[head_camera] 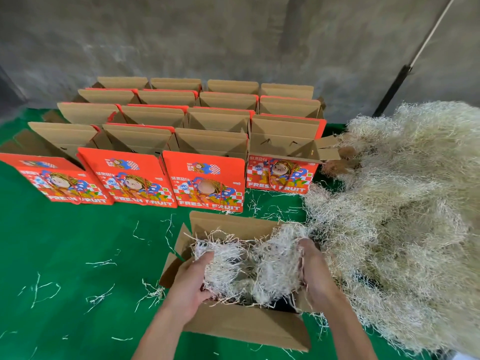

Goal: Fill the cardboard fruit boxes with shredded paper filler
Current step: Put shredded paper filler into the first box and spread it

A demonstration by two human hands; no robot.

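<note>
Here, an open cardboard fruit box [241,326] stands on the green mat [78,255], its flaps spread, and it serves as the landmark for everything else. Inside it lies a wad of shredded paper filler [259,263], pale and tangled, rising above the rim. The left hand [193,279] sits over the box's left side, fingers curled round a clump of the filler. The right hand [315,271] is at the box's right side, its fingers bent into the strands and grasping them too. Just right of the box, touching its right flap, sprawls the large heap of loose filler [405,209]. Beyond the box, farther from the person, stand rows of red printed fruit boxes [205,181] marked FRESH FRUIT, all with their top flaps open; whether any hold filler cannot be told. Left of the box, stray paper strands [41,291] lie scattered on the mat. Behind the rows rises a grey concrete wall [207,35].
</note>
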